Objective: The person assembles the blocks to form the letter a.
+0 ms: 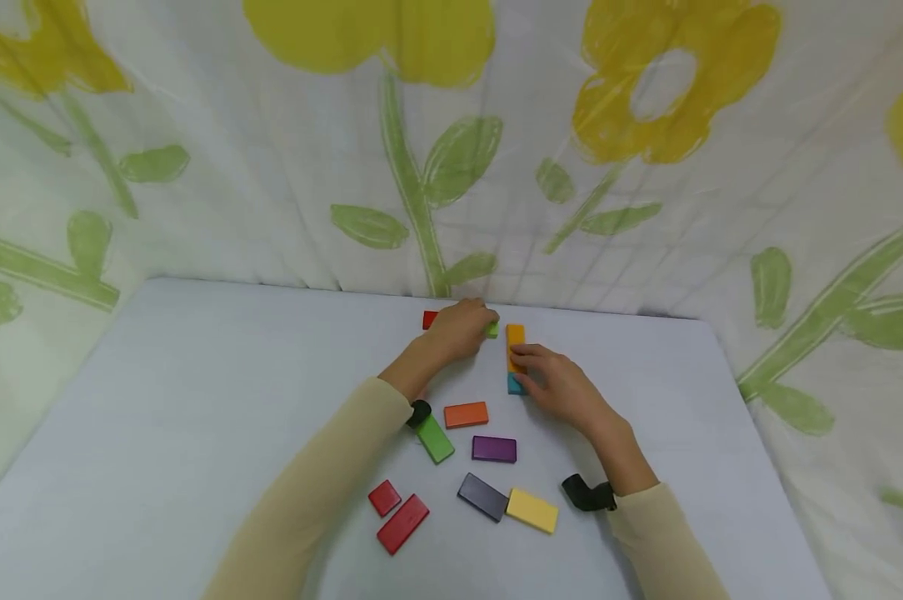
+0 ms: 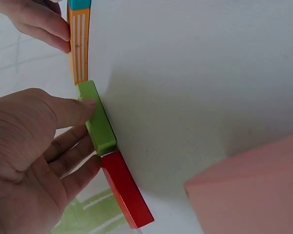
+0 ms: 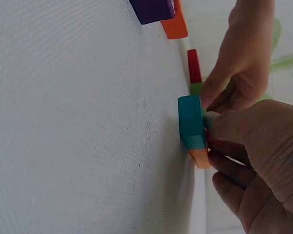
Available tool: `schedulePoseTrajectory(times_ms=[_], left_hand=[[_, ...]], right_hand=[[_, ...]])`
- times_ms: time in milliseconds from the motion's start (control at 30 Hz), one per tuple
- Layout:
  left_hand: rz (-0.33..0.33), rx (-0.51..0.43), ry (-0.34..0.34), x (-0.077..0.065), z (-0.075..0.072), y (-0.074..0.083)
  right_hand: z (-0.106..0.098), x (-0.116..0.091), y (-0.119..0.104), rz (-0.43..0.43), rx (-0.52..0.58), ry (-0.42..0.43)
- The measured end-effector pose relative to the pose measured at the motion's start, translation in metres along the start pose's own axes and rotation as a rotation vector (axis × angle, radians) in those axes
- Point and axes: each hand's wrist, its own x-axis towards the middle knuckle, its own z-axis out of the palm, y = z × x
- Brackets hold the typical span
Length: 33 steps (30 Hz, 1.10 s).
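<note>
Thumb and fingers of my left hand [image 1: 462, 327] pinch a light green block [image 2: 101, 119] near the table's far edge. One end of it meets a red block [image 2: 128, 190]; the other lies right at a striped orange block [image 2: 79, 46]. A teal block [image 3: 190, 117] adjoins the orange block's opposite end. My right hand [image 1: 560, 385] holds this pair, with the thumb at the teal block and the fingers along the orange block's side. In the head view, my left hand partly covers the green and red blocks.
Nearer on the white table [image 1: 197, 433] lie an orange block [image 1: 466, 415], a purple block [image 1: 494, 449], another green block [image 1: 436, 439], a dark grey block [image 1: 482, 497], a yellow block [image 1: 532, 511] and two red blocks [image 1: 402, 524]. A pink block [image 2: 254, 185] looms close. A flowered curtain [image 1: 286, 167] hangs behind.
</note>
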Motion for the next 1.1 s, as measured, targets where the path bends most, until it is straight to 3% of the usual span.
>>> schedulePoseTrajectory(times_ms=[200, 1100], left_hand=[[-0.016, -0.011, 0.019, -0.001, 0.0, 0.001], [-0.022, -0.056, 0.008, 0.011, 0.004, 0.002]], right_hand=[[0.002, 0.001, -0.001, -0.031, -0.004, 0.009], [0.0, 0.0, -0.003, -0.026, 0.001, 0.004]])
